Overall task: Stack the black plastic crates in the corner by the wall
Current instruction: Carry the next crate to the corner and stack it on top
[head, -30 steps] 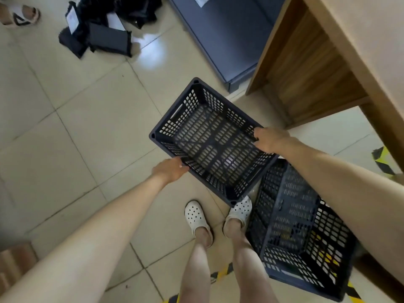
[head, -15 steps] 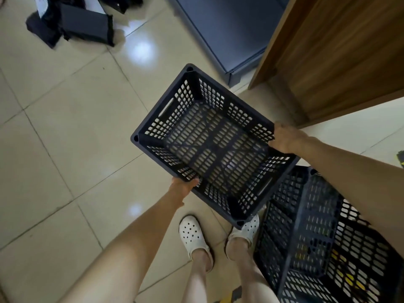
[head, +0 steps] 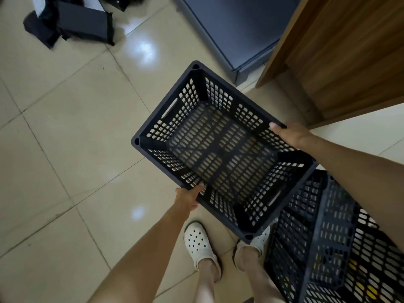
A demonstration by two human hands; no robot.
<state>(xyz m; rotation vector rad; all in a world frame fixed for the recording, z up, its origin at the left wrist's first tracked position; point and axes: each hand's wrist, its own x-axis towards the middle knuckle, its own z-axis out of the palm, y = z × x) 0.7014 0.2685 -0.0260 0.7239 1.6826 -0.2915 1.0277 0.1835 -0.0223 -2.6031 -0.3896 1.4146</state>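
Above white clogs on the tiled floor, the left hand and right hand each grip a long rim of the held black crate, beside another crate lower right, a wooden cabinet beyond.

1. Both hands hold a black crate up over the tiled floor.
2. The left hand grips its near rim.
3. The right hand grips the far rim.
4. Another crate sits beside the white shoes.
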